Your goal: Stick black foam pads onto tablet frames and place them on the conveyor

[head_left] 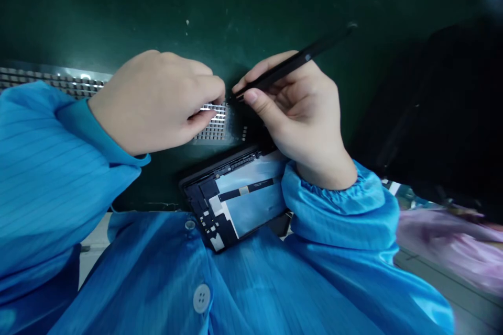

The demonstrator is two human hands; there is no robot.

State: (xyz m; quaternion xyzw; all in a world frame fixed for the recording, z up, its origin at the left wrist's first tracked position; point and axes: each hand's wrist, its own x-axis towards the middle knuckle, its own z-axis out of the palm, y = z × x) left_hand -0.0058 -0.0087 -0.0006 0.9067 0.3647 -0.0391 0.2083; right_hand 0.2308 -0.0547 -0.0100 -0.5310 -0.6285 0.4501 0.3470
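A clear strip of small grey square pads [214,126] runs under my left hand [161,99]. Its fingers are curled and closed at the strip's right end, with the thumb across the pads; the fingertips are partly hidden. Black tweezers [288,64] slant through my right hand [302,104], gripped between thumb and fingers. Their tips point down-left, close to the left fingertips. Below both hands, an opened black phone or tablet-like device [251,214] lies tilted against my body, showing a bluish panel and a dark flex cable. The right wrist and sleeve cover its right side.
The dark green tabletop [157,10] carries a few tiny white scraps. A large black object [440,115] stands on the right, with pink fabric or plastic [448,246] below it. Several small light pieces [244,133] sit just right of the strip.
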